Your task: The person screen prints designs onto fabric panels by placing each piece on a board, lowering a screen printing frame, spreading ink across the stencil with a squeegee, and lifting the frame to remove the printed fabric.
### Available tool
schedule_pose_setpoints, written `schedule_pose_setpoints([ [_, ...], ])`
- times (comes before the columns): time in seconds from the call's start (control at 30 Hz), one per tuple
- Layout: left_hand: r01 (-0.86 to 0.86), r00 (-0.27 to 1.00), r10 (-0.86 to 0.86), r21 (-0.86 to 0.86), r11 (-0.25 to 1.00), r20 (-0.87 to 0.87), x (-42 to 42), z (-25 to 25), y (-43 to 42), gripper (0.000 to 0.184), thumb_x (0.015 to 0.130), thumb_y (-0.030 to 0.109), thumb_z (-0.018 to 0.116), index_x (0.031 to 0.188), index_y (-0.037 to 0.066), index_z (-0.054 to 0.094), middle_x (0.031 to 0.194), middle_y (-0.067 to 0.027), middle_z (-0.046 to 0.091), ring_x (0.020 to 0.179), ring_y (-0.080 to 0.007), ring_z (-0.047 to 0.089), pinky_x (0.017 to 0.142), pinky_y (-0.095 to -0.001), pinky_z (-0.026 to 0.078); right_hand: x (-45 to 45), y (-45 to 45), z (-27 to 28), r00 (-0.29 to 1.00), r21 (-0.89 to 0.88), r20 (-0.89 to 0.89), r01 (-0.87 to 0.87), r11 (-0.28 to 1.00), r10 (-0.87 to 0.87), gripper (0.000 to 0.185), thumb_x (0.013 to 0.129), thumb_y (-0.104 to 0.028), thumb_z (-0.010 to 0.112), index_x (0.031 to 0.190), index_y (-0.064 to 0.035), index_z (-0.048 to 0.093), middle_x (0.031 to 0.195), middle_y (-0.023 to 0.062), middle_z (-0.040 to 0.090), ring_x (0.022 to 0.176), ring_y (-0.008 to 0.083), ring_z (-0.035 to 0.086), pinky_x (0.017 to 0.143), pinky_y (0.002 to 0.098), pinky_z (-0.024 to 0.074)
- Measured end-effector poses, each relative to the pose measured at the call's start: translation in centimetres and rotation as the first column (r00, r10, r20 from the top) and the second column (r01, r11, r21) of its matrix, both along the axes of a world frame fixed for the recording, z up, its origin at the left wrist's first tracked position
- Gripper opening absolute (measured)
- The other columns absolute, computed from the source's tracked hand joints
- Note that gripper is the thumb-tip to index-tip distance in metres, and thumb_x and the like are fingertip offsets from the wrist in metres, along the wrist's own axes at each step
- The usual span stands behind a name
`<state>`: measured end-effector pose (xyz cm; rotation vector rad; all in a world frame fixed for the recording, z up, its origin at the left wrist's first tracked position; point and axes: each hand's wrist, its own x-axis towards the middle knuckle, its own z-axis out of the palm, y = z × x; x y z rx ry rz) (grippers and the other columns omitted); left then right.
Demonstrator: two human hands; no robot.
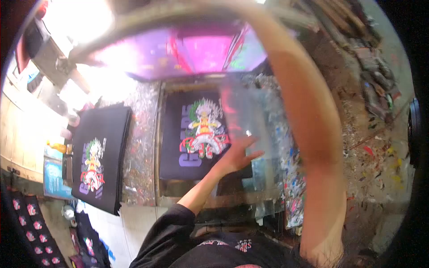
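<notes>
Our left hand [237, 157] open, fingers spread, at the printed black fabric's [172, 143] lower right; right hand unseen, grip untellable. Fabric lies on the board [157, 134]. We're likely positioning it; next needs flat, square edges.

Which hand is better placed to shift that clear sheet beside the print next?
Left, most likely. The left hand is open, fingers spread at the clear sheet, next to the print. The right arm reaches up toward the pink screen, its hand out of view.
</notes>
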<state>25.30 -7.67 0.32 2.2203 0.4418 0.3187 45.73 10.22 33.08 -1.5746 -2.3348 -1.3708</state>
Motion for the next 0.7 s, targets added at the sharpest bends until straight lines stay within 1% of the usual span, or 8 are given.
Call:
schedule_pose_setpoints([
  [0.03, 0.223, 0.975, -0.204, -0.414, 0.882, 0.091, 1.5, 1.5, 0.6, 0.058, 0.098, 0.036, 0.069, 0.144, 0.002, 0.056, 0.141, -0.0221, 0.062, 0.132, -0.0354, 0.057, 0.108, -0.0464, 0.046, -0.2, -0.9, -1.8, 0.99, -0.053, -0.125, -0.075, 0.996, 0.068, 0.051, 0.097, -0.05, 0.057, 0.123, -0.0077, 0.07, 0.121, 0.0233, 0.071, 0.114, 0.0427, 0.065, 0.1, 0.05, 0.05],
  [0.1, -0.218, 0.815, 0.181, 0.003, 0.976, 0.55, -1.1, 6.2, 0.8, 0.043, 0.093, 0.021, 0.075, 0.131, 0.003, 0.066, 0.13, -0.0172, 0.069, 0.121, -0.0313, 0.063, 0.104, -0.0429, 0.049, -5.5, -7.5, -1.8, 0.695, -0.156, -0.678, 0.183, 0.971, -0.24, 0.066, 0.096, -0.064, 0.056, 0.119, -0.004, 0.071, 0.106, 0.0251, 0.073, 0.103, 0.0421, 0.07, 0.091, 0.0506, 0.0546],
  [0.27, -0.797, 0.571, 0.46, 0.593, 0.113, 0.68, -14.4, 15.3, 7.0, 0.058, 0.083, 0.022, 0.081, 0.136, 0.008, 0.063, 0.135, -0.0192, 0.062, 0.138, -0.0424, 0.047, 0.116, -0.0659, 0.027, -13.9, -18.2, -8.2, 0.576, -0.144, -0.781, 0.206, 0.968, -0.239, 0.069, 0.093, -0.066, 0.058, 0.101, 0.0017, 0.07, 0.084, 0.0196, 0.074, 0.084, 0.0376, 0.073, 0.081, 0.0539, 0.0543],
  [0.3, -0.663, 0.711, 0.504, 0.708, 0.245, 0.491, -17.2, 15.0, 8.4, 0.052, 0.082, 0.02, 0.079, 0.131, 0.008, 0.065, 0.129, -0.0184, 0.064, 0.131, -0.0422, 0.052, 0.113, -0.067, 0.03, -15.9, -20.2, -10.8, 0.701, -0.085, -0.659, 0.292, 0.953, -0.273, 0.059, 0.096, -0.058, 0.058, 0.102, -0.0015, 0.072, 0.096, 0.0182, 0.074, 0.091, 0.0299, 0.073, 0.085, 0.0414, 0.056],
  [0.4, -0.298, 0.918, 0.363, 0.885, 0.357, 0.162, -22.2, 8.8, 7.3, 0.029, 0.074, 0.005, 0.074, 0.102, 0.006, 0.065, 0.1, -0.0149, 0.067, 0.098, -0.0348, 0.065, 0.102, -0.0562, 0.042, -19.1, -24.3, -20.4, 0.76, -0.141, -0.597, 0.216, 0.966, -0.257, 0.048, 0.095, -0.054, 0.061, 0.103, -0.0076, 0.071, 0.096, 0.0102, 0.073, 0.091, 0.0257, 0.071, 0.11, 0.0679, 0.0269],
  [0.5, -0.124, 0.955, 0.271, 0.666, 0.735, -0.121, -25.3, 1.4, 4.2, 0.056, 0.069, 0.033, 0.091, 0.108, 0.003, 0.065, 0.102, -0.0134, 0.065, 0.103, -0.0304, 0.061, 0.097, -0.046, 0.045, -19.5, -24.4, -29.1, 0.635, -0.397, -0.647, 0.191, 0.898, -0.421, 0.036, 0.093, -0.047, 0.068, 0.099, -0.0114, 0.066, 0.09, 0.01, 0.075, 0.09, 0.0283, 0.073, 0.095, 0.0529, 0.0461],
  [0.63, -0.285, 0.951, 0.3, 0.576, 0.766, 0.072, -25.3, -3.2, 2.7, 0.053, 0.074, 0.033, 0.087, 0.112, 0.003, 0.067, 0.105, -0.013, 0.065, 0.106, -0.0332, 0.059, 0.099, -0.0461, 0.045, -17.7, -26.3, -31.7, 0.501, -0.629, -0.675, -0.009, 0.777, -0.541, 0.024, 0.094, -0.035, 0.068, 0.097, -0.0122, 0.063, 0.086, 0.0082, 0.072, 0.085, 0.0279, 0.073, 0.091, 0.0518, 0.0507],
  [0.7, -0.308, 0.943, 0.327, 0.524, 0.794, 0.059, -25.1, -3.5, 3.0, 0.052, 0.073, 0.033, 0.088, 0.11, 0.003, 0.067, 0.104, -0.0123, 0.065, 0.106, -0.0329, 0.059, 0.099, -0.0461, 0.044, -17.9, -28.2, -33.6, 0.757, -0.443, -0.577, 0.026, 0.896, -0.307, 0.017, 0.094, -0.03, 0.067, 0.095, -0.0129, 0.063, 0.085, 0.0067, 0.069, 0.081, 0.0257, 0.072, 0.095, 0.0517, 0.0507],
])
